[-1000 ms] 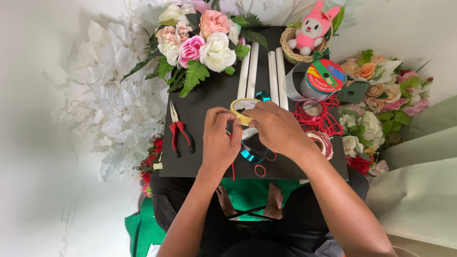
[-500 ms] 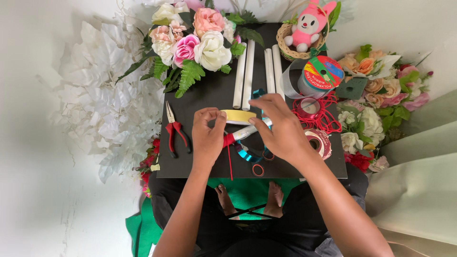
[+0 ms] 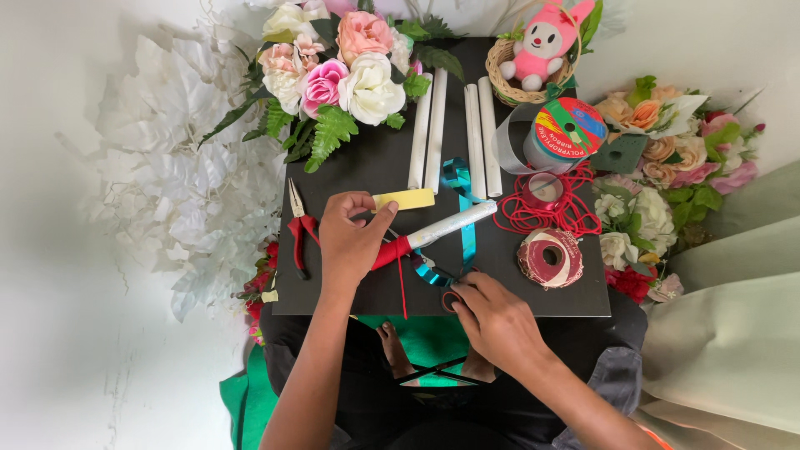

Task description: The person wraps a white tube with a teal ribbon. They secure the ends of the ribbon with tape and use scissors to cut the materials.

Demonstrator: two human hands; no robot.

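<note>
The left hand (image 3: 350, 242) grips a white paper tube (image 3: 450, 225) by its red-wrapped end at mid-desk (image 3: 367, 167). The right hand (image 3: 492, 317) pinches a small tape roll (image 3: 451, 300) at the near edge. Keeping the tube steady should help the wrap lie smooth.

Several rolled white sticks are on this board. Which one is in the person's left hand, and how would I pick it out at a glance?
Start at the black board, then find the left hand near its front left. The white rolled stick it grips slants up to the right from that hand. Unlike the four plain white sticks lying straight near the bouquet, its gripped end is wrapped in red.
</note>
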